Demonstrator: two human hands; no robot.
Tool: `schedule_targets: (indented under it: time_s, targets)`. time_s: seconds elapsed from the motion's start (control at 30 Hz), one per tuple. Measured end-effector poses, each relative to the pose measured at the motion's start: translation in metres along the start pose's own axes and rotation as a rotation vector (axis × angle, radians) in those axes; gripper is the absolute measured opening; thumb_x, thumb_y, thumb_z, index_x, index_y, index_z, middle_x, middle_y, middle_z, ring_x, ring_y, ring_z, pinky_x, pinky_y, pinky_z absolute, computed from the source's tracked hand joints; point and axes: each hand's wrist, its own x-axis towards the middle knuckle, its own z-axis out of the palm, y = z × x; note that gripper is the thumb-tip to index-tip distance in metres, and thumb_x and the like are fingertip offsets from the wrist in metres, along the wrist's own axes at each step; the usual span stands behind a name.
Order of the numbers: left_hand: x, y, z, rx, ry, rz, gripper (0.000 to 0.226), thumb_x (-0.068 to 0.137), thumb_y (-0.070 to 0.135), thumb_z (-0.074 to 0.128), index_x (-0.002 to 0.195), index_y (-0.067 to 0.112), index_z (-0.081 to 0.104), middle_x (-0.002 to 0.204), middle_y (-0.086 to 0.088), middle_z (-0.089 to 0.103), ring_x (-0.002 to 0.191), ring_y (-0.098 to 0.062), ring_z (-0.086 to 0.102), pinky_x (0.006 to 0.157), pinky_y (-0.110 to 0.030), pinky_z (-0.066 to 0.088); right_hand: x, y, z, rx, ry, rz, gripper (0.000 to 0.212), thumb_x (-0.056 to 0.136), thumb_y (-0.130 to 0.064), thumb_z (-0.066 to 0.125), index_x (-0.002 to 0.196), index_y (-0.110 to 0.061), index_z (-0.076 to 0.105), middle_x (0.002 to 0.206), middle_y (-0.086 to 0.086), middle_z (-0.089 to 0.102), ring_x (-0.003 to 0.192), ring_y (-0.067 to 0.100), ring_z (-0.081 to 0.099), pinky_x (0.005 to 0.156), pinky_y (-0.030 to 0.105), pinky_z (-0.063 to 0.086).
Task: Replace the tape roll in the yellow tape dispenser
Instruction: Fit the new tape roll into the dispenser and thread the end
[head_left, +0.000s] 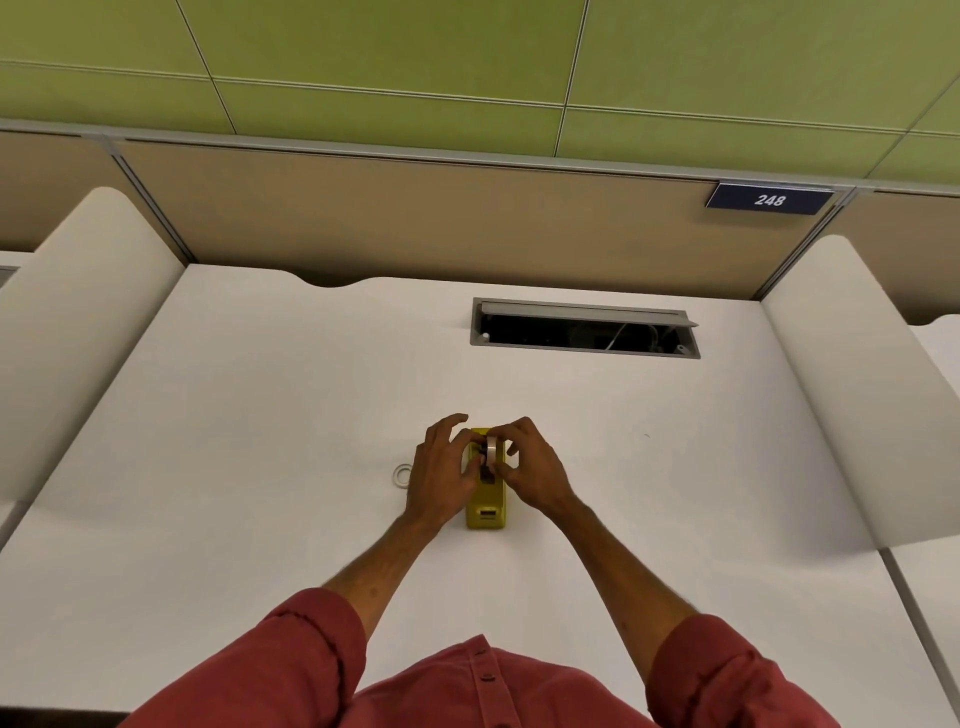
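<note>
At the middle of the white table (260, 415), close to the person, the yellow tape dispenser (486, 506) stands lengthwise, its near end pointing toward the camera and its far end partly covered by both hands. A pale tape roll (490, 451) sits upright on edge in the top of the dispenser, between the two hands. The left hand (441, 470) rests against the dispenser's left side, its fingers curled and reaching over to the roll; the thumb lies near the dispenser's top. The right hand (524, 465) comes in from the other side, its fingers bent and pressed toward the roll, so the roll is pinched from both flanks. Whether the roll is fully seated in its cradle cannot be told, since the fingers hide it.

Just left of the left hand, flat on the table, lies a second roll (400, 475), a thin whitish ring, touching nothing else visible. Both forearms are bare, with dull red sleeves (291, 665) rolled up near the elbows. Farther back in the table, to the right, a grey cable hatch (584, 328) stands open, with wires showing in its dark hollow. Beyond it rises a tan partition bearing a dark sign (769, 199) reading 248.
</note>
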Motion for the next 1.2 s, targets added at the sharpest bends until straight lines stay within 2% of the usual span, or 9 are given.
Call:
schedule_targets:
  time_s: [0.2,0.53,0.77,0.9,1.2]
  targets:
    - [0.003,-0.003,0.000,0.032,-0.018,0.022,0.032,0.104,0.024,0.064,0.135,0.020,0.067,0.160,0.006,0.049,0.154,-0.016,0.041,0.120,-0.035,0.043,0.003,0.002,0.003,0.004,-0.017,0.003,0.040,0.094,-0.012,0.073,0.134,-0.016,0.069,0.127,0.003,0.065,0.107,0.024,0.071,0.092,0.045,0.059]
    - [0.003,-0.004,0.004,0.059,-0.041,0.004,0.035,0.104,0.027,0.063,0.139,0.020,0.065,0.161,0.006,0.048,0.152,-0.016,0.043,0.118,-0.035,0.046,0.002,0.009,0.007,-0.010,-0.012,0.040,0.041,0.096,-0.018,0.074,0.137,-0.016,0.068,0.133,0.006,0.058,0.115,0.026,0.065,0.091,0.046,0.059]
    - [0.004,-0.002,0.003,0.052,-0.082,-0.001,0.040,0.102,0.025,0.065,0.142,0.021,0.062,0.165,0.006,0.043,0.150,-0.018,0.046,0.118,-0.039,0.049,0.002,0.011,0.010,-0.070,-0.025,0.059,0.044,0.098,-0.023,0.073,0.141,-0.021,0.066,0.134,0.008,0.055,0.124,0.025,0.058,0.095,0.047,0.056]
    - [-0.002,-0.002,0.006,0.018,-0.070,-0.006,0.048,0.104,0.024,0.064,0.151,0.020,0.055,0.164,0.004,0.044,0.150,-0.018,0.047,0.119,-0.037,0.050,0.003,0.011,0.011,-0.095,-0.032,0.060,0.046,0.098,-0.027,0.074,0.143,-0.023,0.065,0.134,0.008,0.054,0.124,0.025,0.056,0.097,0.045,0.056]
    - [-0.012,-0.005,0.004,-0.012,-0.108,0.005,0.054,0.103,0.028,0.066,0.154,0.023,0.050,0.166,0.004,0.041,0.154,-0.018,0.042,0.123,-0.038,0.047,-0.006,0.011,0.015,-0.108,-0.046,0.062,0.049,0.098,-0.032,0.075,0.145,-0.026,0.064,0.136,0.007,0.053,0.125,0.024,0.056,0.097,0.045,0.056]
